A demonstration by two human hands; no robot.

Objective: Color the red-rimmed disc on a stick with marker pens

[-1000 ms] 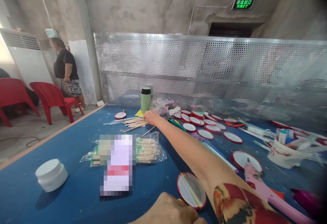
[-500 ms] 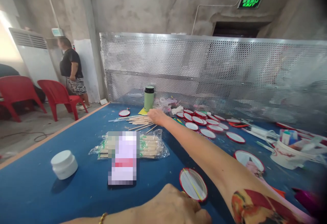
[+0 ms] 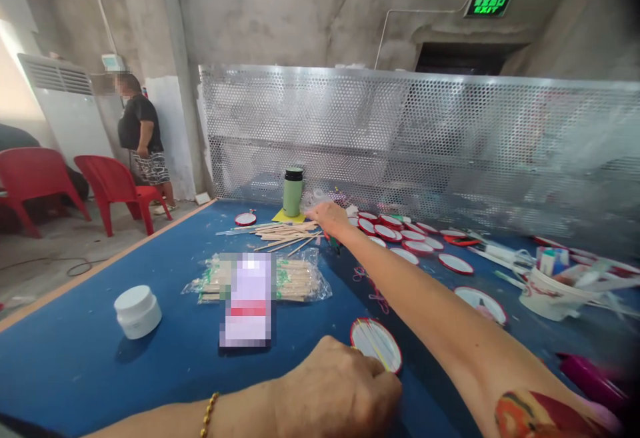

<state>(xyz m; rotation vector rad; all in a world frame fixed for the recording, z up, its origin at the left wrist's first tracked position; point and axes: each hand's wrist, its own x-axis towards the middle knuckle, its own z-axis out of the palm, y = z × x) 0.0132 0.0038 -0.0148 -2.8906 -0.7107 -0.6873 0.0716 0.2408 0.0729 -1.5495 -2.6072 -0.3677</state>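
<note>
The right hand [image 3: 327,215] is by the loose sticks [image 3: 280,231] (its grip too distant to tell), the left hand [image 3: 335,395] fisted on the table [image 3: 75,371] beside a red-rimmed disc [image 3: 376,345].

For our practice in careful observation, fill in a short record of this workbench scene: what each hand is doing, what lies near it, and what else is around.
Right hand: stretched far across the blue table, at the loose wooden sticks, beside the green flask; grip unclear.
Left hand: curled in a fist, next to a red-rimmed disc.
Middle: bagged sticks, white jar.
Right side: more red-rimmed discs, cup of tools.
Background: a person by red chairs.
</note>
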